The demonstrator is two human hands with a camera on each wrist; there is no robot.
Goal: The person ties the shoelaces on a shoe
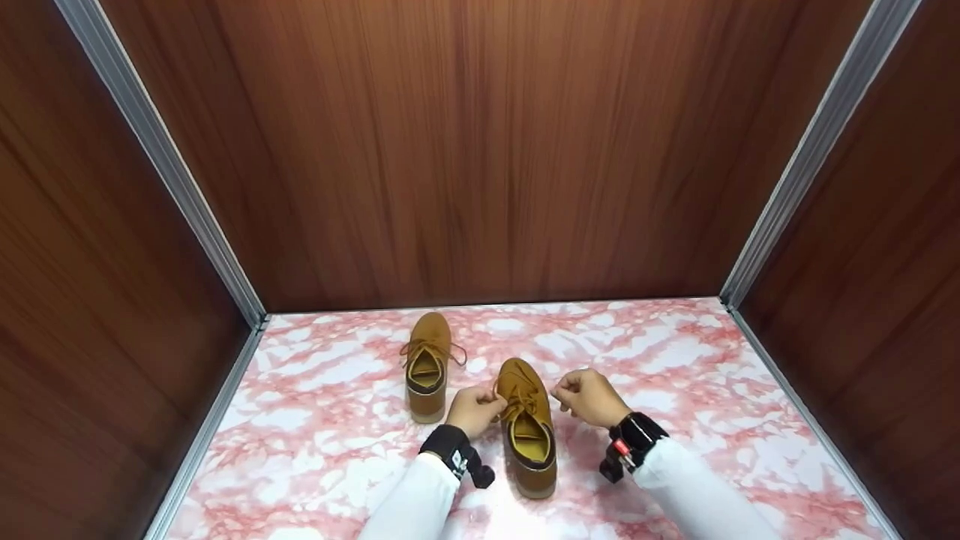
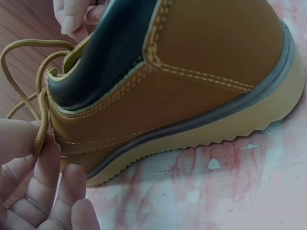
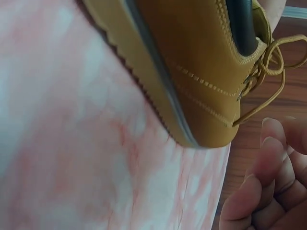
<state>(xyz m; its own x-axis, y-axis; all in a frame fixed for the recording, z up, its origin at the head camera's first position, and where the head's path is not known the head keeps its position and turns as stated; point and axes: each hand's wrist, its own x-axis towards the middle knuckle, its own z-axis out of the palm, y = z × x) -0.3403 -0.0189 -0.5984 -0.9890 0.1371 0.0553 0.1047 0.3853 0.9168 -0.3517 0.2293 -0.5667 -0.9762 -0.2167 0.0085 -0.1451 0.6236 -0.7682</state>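
Note:
A tan lace-up shoe (image 1: 536, 480) stands upright, toe pointing away, between the two hands. Its laces (image 2: 42, 115) rise over the tongue in loops. With thumb and index finger, the left hand (image 1: 474, 411) pinches a strand of lace at the shoe's left side; its other fingers are bent below, in the left wrist view. To the right of the shoe and apart from it, the right hand (image 1: 592, 397) is raised with loosely bent fingers, thumb near the index fingertip (image 3: 272, 128). No lace shows between these fingers in the right wrist view.
The matching tan shoe (image 1: 430, 328) stands farther back on the left, laces spread to both sides. Beneath both is a pink-and-white marbled tabletop (image 1: 660, 352). A wood-grain panel (image 1: 480, 165) closes the back, with similar panels and metal edging at both sides.

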